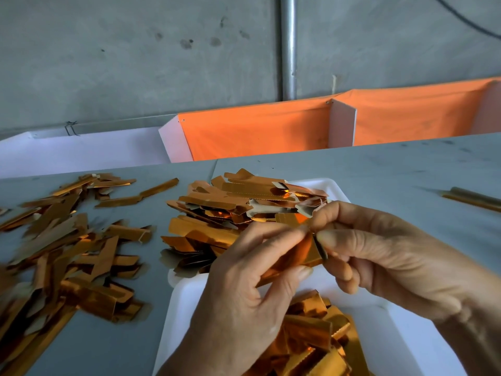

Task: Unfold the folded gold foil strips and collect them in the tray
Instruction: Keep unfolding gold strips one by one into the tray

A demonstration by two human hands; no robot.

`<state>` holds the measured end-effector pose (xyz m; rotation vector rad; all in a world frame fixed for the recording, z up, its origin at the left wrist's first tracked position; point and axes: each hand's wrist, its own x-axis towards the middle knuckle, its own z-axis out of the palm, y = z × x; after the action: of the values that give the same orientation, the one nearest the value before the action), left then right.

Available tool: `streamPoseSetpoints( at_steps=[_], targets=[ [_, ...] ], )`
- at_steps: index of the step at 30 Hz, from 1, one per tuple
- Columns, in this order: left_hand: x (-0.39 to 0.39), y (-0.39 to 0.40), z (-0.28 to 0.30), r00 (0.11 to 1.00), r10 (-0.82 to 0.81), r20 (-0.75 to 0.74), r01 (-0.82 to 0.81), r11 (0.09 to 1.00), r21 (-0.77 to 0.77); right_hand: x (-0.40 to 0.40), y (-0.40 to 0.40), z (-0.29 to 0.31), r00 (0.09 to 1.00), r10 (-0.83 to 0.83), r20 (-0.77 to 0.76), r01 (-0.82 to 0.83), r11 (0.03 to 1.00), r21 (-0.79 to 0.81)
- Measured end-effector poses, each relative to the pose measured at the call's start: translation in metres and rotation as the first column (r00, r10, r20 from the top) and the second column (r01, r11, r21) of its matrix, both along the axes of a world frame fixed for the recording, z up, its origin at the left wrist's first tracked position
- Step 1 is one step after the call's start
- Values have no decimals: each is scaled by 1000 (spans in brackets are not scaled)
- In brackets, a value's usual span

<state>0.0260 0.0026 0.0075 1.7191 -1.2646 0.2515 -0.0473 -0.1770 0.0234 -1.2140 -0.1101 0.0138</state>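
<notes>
Nearest the camera, a heap of gold foil strips (311, 346) lies in the near end of the white tray (173, 318), on the grey table (113, 346).

Above the tray, both hands work one foil strip (295, 259). Left hand (244, 302): fingers curled, thumb and fingertips pinching the strip's left part. Right hand (379, 256): thumb and forefinger pinching the strip's right end, other fingers curled below. The strip runs slantwise between the two grips, held clear of the tray floor; whether it is fully opened, cannot tell.

Beyond the hands, a second pile of strips (244, 207) is stacked on the far end of the tray, overhanging its left rim. To the left, on the bare table, a loose scatter of strips (67, 253) spreads from near to far, blurred at the left edge.

Far right on the table: a few thin gold pieces (474, 199), well apart from the tray.

Behind the table: orange fabric bins (257, 131) with white dividers, then a grey concrete wall (135, 63) with a vertical metal pipe (288, 47).
</notes>
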Motion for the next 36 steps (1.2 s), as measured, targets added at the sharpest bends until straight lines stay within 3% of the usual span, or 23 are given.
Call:
streamPoseSetpoints(
  at_steps=[7,14,20,27,36],
  targets=[
    [-1,-1,-1,1000,8,13,-9,999,36,2,4,-2,994,-108,-8,106,983,-152],
    [-1,0,-1,1000,24,-4,-24,999,35,0,0,-1,996,-85,-2,84,987,-133],
    [-3,2,-1,994,21,-105,-22,1000,-9,-1,4,2,990,-139,3,137,975,-176],
    [0,2,-1,993,94,71,-97,994,47,3,14,-4,938,-314,148,347,830,-438],
    [0,4,2,1000,1,22,-1,1000,11,1,4,-2,992,-118,47,123,984,-131]
  ],
)
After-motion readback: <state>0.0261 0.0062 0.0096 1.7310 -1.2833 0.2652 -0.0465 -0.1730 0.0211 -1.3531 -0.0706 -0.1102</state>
